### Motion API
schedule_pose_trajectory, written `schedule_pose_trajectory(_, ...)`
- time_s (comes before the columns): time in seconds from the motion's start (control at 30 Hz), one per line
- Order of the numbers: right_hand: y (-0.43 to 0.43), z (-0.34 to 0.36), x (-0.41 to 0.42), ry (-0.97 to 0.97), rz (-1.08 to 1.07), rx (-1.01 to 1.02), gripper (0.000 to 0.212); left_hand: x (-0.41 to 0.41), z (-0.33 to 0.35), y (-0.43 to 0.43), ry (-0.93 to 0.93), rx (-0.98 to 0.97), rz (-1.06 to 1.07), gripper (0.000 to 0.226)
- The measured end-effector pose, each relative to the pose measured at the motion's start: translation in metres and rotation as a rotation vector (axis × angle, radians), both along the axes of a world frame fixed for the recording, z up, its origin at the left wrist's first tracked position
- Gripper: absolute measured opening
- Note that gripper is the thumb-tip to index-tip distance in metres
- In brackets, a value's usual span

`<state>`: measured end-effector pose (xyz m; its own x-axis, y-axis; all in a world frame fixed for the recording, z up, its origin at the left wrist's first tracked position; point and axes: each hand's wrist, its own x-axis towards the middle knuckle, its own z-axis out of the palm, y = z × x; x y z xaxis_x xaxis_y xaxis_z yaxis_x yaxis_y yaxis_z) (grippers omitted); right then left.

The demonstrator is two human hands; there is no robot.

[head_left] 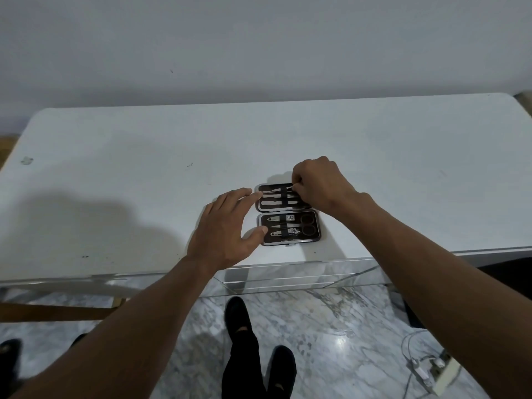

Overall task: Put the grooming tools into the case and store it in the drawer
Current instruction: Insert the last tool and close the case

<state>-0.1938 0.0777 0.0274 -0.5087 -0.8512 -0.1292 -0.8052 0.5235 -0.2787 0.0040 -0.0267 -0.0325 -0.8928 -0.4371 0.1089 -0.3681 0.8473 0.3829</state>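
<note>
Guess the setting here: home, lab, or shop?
Probably a room in a home. A plain white table stands against a bare wall on a marble-patterned floor, with a charger cable lying loose. An open manicure case suggests personal use.

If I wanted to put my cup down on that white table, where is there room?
Nearly anywhere. The white table is bare to the left of the left hand, along the wall behind the open case, and to the right of the right hand. Only the middle near the front edge is crowded, where both hands work at the case.
</note>
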Motion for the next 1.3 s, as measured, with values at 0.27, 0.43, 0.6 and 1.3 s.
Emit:
schedule_pose_trajectory(0.27, -0.001, -0.001, 0.005, -0.01, -0.017, -0.026, 0.018, 0.0, -0.002, -0.001, -0.01, -0.008, -0.002, 0.066)
schedule_pose_trajectory(0.43, 0.001, -0.001, 0.006, -0.013, -0.031, -0.026, 0.021, 0.001, -0.001, -0.001, 0.01, -0.013, -0.005, 0.065)
schedule_pose_trajectory(0.6, 0.002, 0.0, 0.007, -0.085, -0.106, -0.056, 0.021, 0.001, -0.001, 0.0, 0.014, -0.008, -0.006, 0.065)
schedule_pose_trajectory(1.3, 0.05, 0.005, 0.019, -0.485, -0.396, -0.06, 0.034, 0.001, 0.007, 0.0, -0.016, 0.05, -0.01, 0.067)
